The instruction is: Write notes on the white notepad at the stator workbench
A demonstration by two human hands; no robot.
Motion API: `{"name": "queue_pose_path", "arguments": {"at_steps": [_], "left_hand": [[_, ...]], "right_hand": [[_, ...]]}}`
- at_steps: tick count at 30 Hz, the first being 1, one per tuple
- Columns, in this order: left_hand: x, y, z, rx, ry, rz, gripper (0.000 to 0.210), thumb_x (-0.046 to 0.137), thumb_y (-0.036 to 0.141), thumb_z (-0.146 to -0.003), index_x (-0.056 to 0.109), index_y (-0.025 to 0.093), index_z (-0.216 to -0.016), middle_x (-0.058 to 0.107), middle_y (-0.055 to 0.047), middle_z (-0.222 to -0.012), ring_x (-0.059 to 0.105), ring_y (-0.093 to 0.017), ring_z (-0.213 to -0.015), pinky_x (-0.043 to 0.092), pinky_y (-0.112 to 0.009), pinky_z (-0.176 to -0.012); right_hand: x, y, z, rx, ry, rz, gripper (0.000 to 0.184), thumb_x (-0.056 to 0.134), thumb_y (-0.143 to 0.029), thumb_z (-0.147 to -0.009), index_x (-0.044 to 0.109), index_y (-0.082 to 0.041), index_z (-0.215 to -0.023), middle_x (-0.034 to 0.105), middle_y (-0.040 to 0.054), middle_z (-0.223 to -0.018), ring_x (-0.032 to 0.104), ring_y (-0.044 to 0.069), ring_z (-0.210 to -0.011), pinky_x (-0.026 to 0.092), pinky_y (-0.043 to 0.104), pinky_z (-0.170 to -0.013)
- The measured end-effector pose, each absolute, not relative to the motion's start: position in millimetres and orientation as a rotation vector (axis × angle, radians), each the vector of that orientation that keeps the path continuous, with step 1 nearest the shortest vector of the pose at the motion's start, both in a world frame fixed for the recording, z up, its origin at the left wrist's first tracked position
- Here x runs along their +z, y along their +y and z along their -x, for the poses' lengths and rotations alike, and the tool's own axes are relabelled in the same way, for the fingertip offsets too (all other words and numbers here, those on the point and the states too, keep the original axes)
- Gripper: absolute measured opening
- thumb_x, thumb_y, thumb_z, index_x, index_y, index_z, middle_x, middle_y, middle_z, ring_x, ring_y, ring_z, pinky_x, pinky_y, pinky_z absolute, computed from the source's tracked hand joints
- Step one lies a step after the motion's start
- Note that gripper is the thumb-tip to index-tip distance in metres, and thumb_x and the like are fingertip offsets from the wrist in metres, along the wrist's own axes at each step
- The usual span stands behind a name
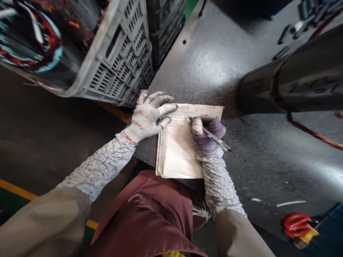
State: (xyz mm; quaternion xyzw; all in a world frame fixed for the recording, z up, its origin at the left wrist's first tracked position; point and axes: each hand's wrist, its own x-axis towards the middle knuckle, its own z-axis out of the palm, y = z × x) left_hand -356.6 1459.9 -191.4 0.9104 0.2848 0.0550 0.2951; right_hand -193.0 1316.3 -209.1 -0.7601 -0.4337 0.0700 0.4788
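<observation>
A worn notebook (pixel 182 153) lies open at the near edge of the metal table, with handwriting on the upper part of its page. My left hand (pixel 151 114), in a whitish glove with taped fingertips, rests with fingers spread on the page's upper left corner. In my right hand (pixel 207 132), which wears a purple glove with wrapped fingers, a pen (pixel 218 140) is gripped. Its back end points down to the right, and its tip is by the written lines, mostly hidden by my fingers.
A grey plastic crate (pixel 123 53) with a copper-wound stator (pixel 32 39) stands at the upper left. A metal cylinder (pixel 294 75) with handwritten marks lies on the metal table (pixel 203 67) at the right. A red coiled object (pixel 297 225) is at the lower right.
</observation>
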Motion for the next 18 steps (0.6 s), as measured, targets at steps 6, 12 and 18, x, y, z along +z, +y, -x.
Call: {"name": "queue_pose_path", "arguments": {"at_steps": [6,12,18], "left_hand": [[-191.7,1459.8,356.5,0.161,0.747,-2.419,0.035,0.061,0.037,-0.084,0.07,0.031,-0.118,0.061,-0.003,-0.137,0.044,-0.031,-0.136,0.018,-0.059,-0.117],[-191.6,1459.8,357.2,0.168,0.744,-2.429,0.035,0.061,0.036,-0.084,0.07,0.031,-0.117,0.061,-0.003,-0.137,0.045,-0.031,-0.136,0.019,-0.058,-0.117],[-193.4,1460.1,358.0,0.18,0.742,-2.436,0.035,0.061,0.037,-0.084,0.07,0.031,-0.117,0.061,-0.003,-0.137,0.045,-0.031,-0.136,0.019,-0.06,-0.117]], "right_hand": [[-209.0,1315.5,193.3,0.261,-1.046,1.889,0.017,0.067,-0.033,-0.088,0.064,-0.017,-0.082,0.066,-0.0013,-0.068,0.059,0.013,-0.06,0.048,0.028,-0.058],[-205.4,1315.6,193.3,0.369,-1.014,1.901,0.017,0.066,-0.036,-0.089,0.062,-0.02,-0.083,0.066,0.0004,-0.07,0.058,0.014,-0.062,0.05,0.031,-0.06],[-208.8,1316.3,193.9,0.239,-1.051,1.862,0.014,0.069,-0.029,-0.085,0.065,-0.017,-0.082,0.065,-0.0017,-0.068,0.06,0.012,-0.059,0.05,0.027,-0.055]]}}
